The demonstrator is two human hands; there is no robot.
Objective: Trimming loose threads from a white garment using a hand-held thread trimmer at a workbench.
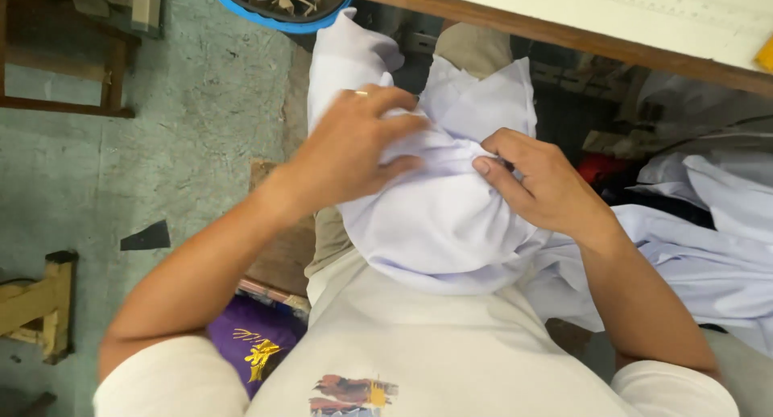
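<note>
- Right now both of my hands are on one bundle of white cloth (pixel 435 216), which sits bunched in my lap, below the near edge of the table (pixel 564 39).
- My left hand (pixel 354 147) lies over the top left of the bundle, fingers curled and pressing into the folds; one ring shows on a finger.
- My right hand (pixel 543 183) grips the bundle from the right, thumb and fingers pinching a gathered fold near the middle.
- Two loose flaps of the same cloth stick up past my fingers toward the table edge.
- A second heap of white fabric (pixel 708 248) spreads out on my right side, touching my right forearm.
- One blue-rimmed bin (pixel 241 10) stands on the floor at the upper left, with scraps inside.
- One purple bag with yellow markings (pixel 250 340) lies beside my left elbow on the floor.
- One dark triangular scrap (pixel 146 237) lies on the green floor, well apart from my hands.
- Two pieces of wooden furniture show at the left edge: a dark frame (pixel 64 71) above and a pale one (pixel 40 304) below.
</note>
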